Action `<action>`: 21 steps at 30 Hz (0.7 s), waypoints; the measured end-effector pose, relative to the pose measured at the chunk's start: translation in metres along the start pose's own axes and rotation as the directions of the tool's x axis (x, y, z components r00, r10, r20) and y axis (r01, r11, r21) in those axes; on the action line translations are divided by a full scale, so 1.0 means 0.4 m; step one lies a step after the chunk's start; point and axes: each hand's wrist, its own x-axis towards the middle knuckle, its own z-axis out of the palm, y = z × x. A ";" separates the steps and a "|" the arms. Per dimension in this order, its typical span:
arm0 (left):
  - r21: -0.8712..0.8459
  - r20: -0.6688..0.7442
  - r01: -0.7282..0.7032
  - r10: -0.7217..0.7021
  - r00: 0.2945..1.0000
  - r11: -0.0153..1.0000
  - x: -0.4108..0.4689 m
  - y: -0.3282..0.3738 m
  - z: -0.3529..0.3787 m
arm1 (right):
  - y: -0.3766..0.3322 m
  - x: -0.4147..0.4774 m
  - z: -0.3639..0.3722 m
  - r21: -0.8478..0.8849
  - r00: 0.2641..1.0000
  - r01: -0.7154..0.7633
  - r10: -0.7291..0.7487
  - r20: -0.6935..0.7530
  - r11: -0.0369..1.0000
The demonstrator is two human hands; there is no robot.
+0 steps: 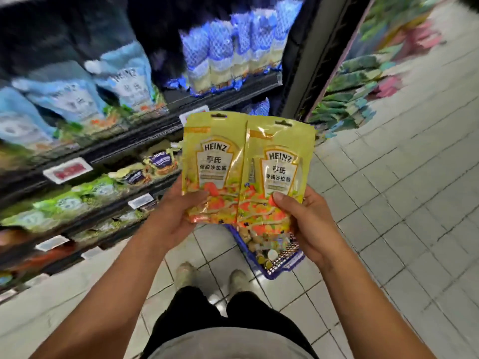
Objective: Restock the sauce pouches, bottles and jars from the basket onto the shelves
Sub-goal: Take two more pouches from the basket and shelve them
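The blue plastic basket (272, 274) on the floor is mostly hidden behind the left yellow shiny sauce pouch (212, 164), the right yellow shiny sauce pouch (277, 174) and the right hand (308, 224). The things inside it are too blurry to tell. The fingers of the left hand (178, 216) and the right hand are hidden behind the pouches. Only the thumbs show. Both arms are cut off at the bottom edge. The light blue bags (64, 99) on the dark metal shelves (129, 141) are smeared. The white and red price tag (68, 170) cannot be read. The green packs (344, 94) on the far rack are blurry too.
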 end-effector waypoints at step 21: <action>-0.026 -0.423 -0.609 0.544 0.725 0.793 -0.819 0.159 -0.584 | 0.198 -0.239 0.834 -0.263 0.781 0.137 0.060 0.622 0.955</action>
